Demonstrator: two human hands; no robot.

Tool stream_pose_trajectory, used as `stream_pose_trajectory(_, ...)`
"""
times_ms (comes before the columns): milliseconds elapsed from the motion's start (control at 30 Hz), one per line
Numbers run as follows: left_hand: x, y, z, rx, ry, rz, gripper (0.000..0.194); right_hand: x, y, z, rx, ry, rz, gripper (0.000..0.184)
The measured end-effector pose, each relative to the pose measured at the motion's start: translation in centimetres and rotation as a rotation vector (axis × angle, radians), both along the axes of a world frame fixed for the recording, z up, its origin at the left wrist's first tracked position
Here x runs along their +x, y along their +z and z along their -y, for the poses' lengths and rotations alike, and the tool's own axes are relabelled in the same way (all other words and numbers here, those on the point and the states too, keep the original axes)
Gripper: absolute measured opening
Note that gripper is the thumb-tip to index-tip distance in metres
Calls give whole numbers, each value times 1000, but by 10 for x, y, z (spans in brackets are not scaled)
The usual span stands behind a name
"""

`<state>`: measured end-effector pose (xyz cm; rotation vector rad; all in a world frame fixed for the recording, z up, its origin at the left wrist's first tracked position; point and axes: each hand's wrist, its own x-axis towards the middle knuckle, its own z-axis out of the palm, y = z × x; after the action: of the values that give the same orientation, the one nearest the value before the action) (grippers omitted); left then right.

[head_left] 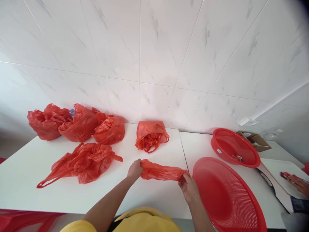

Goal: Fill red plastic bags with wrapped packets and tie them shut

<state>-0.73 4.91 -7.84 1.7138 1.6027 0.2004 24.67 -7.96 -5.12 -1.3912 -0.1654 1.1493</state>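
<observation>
A red plastic bag (163,171) is stretched sideways between my two hands, just above the white table (154,203). My left hand (135,169) grips its left end with closed fingers. The right end is pinched in my right hand (189,187). Behind it, by the wall, sits a red bag (151,133) with more crumpled red plastic showing in its mouth. A loose, crumpled red bag (84,162) with its handles spread out lies to the left of my left hand. Close by my right hand is a big red colander (214,190).
Several filled red bags (78,124) stand along the wall at the back left. On the right are a red basin (235,146), a cardboard box (259,141) and a scale (280,180). Another person's hand (298,183) is over the scale's white platform.
</observation>
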Motion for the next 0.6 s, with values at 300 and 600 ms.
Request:
stream_pose_trajectory(300,28,14,8,-75,21,234,9,-44,53,12,111,-6,1282,37)
stream_pose_trajectory(600,35,18,9,-266,87,396,22,-28,95,7,5,-13,1492,57)
